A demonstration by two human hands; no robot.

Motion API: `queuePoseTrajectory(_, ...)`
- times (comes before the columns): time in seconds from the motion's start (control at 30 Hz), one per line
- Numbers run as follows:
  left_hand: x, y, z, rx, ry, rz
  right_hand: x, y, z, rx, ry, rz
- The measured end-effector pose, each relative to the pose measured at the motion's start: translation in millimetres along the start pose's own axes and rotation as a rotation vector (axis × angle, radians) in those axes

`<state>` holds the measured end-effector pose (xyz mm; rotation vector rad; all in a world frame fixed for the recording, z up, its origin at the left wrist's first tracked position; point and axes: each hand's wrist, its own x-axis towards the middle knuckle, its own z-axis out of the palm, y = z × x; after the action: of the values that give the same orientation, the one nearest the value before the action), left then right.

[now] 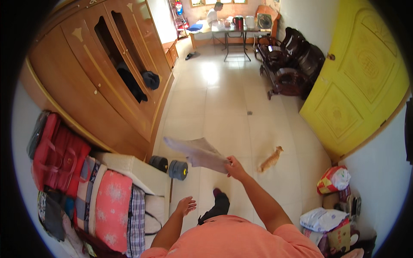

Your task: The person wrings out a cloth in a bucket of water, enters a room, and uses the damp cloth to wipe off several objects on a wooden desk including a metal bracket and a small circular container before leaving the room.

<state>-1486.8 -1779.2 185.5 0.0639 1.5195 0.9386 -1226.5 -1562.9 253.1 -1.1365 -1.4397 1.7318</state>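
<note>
My right hand (235, 167), stretched out in front of me, grips one end of a light grey cloth (206, 154). The cloth trails to the left above the tiled floor, blurred at its far end. My left hand (186, 205) is held low beside my body, its fingers apart and nothing in it. Beneath the cloth's left side, two dark round-ended containers (178, 170) stand on the floor by a cream cabinet. An orange cat (271, 159) is on the floor to the right of my right hand.
A wooden wardrobe (96, 80) lines the left side, with folded bedding (113, 209) and red bags (61, 154) nearer me. On the right are a yellow door (358, 77), a dark wooden sofa (290, 67) and piled bags (324, 219). A person (213, 14) sits by the far table (227, 29).
</note>
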Motion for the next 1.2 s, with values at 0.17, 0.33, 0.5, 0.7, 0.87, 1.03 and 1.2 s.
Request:
queuePoseTrajectory(0.17,69,98,54,-0.067,-0.138,-0.031,45,8,-35,-0.443,0.116,-0.080)
queuePoseTrajectory(0.33,137,159,52,0.155,-0.070,0.006,-38,201,-221,-0.996,0.385,0.294)
queuePoseTrajectory(0.5,195,170,26,0.090,0.096,-0.016,-181,239,-338,-1.483,-0.109,1.205)
queuePoseTrajectory(0.7,254,158,36,0.018,0.300,-0.128,-15,154,-383,-1.158,0.257,1.255)
queuePoseTrajectory(0.87,302,192,126,-0.078,0.363,-0.192,200,155,-415,-0.932,0.435,0.943)
queuePoseTrajectory(1.03,302,293,231,0.181,0.123,0.129,473,96,-385,-0.143,0.658,0.372)
queuePoseTrajectory(1.2,281,360,248,-0.189,0.082,0.223,646,-136,-209,-0.217,0.101,-0.058)
